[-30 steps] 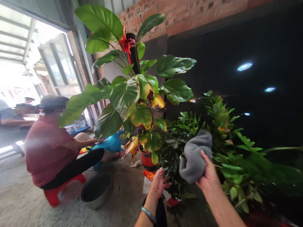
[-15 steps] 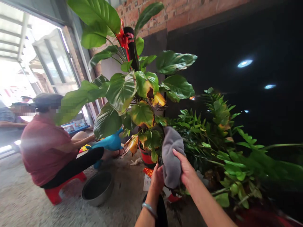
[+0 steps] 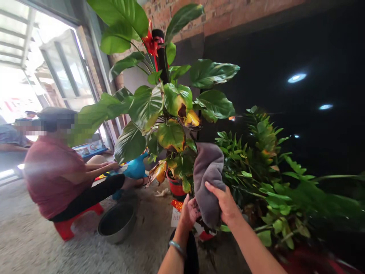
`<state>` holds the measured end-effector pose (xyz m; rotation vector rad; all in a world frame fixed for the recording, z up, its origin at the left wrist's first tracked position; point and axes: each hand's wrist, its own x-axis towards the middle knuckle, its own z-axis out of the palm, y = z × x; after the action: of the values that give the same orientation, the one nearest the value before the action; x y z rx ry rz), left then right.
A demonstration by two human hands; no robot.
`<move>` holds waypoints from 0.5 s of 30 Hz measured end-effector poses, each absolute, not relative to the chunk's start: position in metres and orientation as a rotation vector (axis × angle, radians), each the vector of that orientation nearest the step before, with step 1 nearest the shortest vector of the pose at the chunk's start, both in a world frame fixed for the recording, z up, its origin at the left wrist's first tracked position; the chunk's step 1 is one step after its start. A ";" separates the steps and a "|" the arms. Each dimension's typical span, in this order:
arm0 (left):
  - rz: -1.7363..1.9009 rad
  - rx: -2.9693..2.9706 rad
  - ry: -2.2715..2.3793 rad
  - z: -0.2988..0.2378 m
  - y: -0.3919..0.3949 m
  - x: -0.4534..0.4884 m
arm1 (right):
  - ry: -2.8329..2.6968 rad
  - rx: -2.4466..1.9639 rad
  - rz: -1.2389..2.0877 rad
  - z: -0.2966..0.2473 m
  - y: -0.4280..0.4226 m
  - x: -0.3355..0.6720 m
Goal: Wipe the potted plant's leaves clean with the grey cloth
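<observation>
So, left hand (image 3: 189, 210): lower centre of the frame, rising from a wrist with a pale bracelet (image 3: 177, 247). The fingers are loosely curled against the left side of the grey cloth; whether they pinch it cannot be told.
Right hand (image 3: 226, 205): just right of the left hand, closed over the cloth, with the thumb on the front face and the fingers wrapped round its right side.
Grey cloth (image 3: 207, 179): hangs folded between the two hands at centre frame. Its top rises above them and lies against the foliage.
Red pot (image 3: 176, 189): just left of the cloth and behind the left hand, on the floor (image 3: 34, 247), with a red-and-white card (image 3: 176, 215) below it.
Small-leaved plant (image 3: 256, 167): right of the cloth and touching it, spreading toward the right edge.
Metal basin (image 3: 116, 223): lower left, on the floor, well apart from the hands.
Seated person (image 3: 51, 179): left of the frame in a dark red top, on a low red stool (image 3: 65, 230), arms stretched toward a blue object (image 3: 135, 169) beside the pot.
Large-leaved plant (image 3: 148, 110): rises from the red pot through the centre and upper left, some of its lower leaves yellow and brown.
Red ribbon (image 3: 150, 42): tied to the plant's dark pole, top centre.
Brick wall (image 3: 225, 15): across the top, behind the plants.
Dark panel (image 3: 313, 57): fills the upper right, with small light spots on it.
</observation>
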<state>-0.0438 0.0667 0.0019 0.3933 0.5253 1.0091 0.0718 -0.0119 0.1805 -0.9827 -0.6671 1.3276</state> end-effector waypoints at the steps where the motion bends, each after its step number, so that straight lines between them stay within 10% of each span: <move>1: 1.012 0.398 0.526 0.006 0.066 -0.044 | -0.537 -1.036 1.423 0.169 -0.013 0.073; 7: 1.035 0.392 0.518 0.019 0.057 -0.042 | -0.343 -1.233 1.653 0.112 -0.074 0.077; 15: 1.020 0.402 0.519 0.016 0.061 -0.048 | -0.278 -0.986 0.850 0.208 -0.026 0.124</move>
<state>-0.0478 0.0605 0.0163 0.4019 0.5194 1.0197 0.1236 -0.0263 0.2081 -0.9858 -0.2785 0.8500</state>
